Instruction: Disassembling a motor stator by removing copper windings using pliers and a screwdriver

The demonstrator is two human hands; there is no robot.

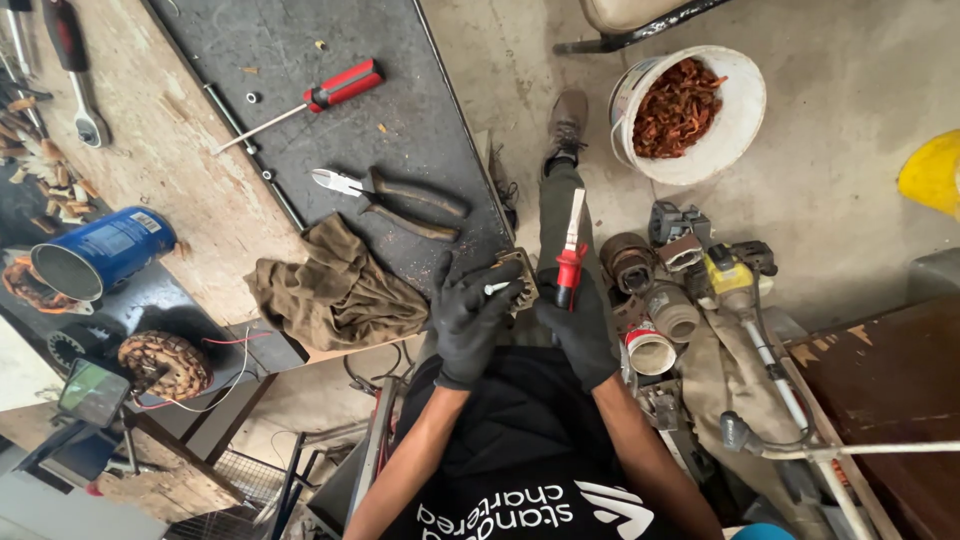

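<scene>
Concrete floor and a scarred wooden workbench [170, 170] with a dark metal sheet [330, 60] laid on it fill the view from above. A small, flat, brownish part [519, 272], squarish and dull like worn metal, is held up in front of the body, between the two gloved hands and clear of the bench, probably so that it can be worked on at close range. The left hand [472, 318] is closed around it from the side, fingers curled, a short pale piece showing at the fingertips. The right hand [578, 322] is clenched on the red handle of a tool [571, 250] whose flat, pale blade points upward beside the part; whether it is a screwdriver or a scraper cannot be told.

Tools lie within reach on the sheet: a red-handled screwdriver [320, 98] and a pair of pliers [390, 203], with a crumpled brown rag [335, 285] at the bench edge. A blue can [100, 252] lies on its side further left. On the floor to the right, a white bucket [735, 135] is filled with reddish copper scrap, and motor parts [655, 290] are heaped nearby.
</scene>
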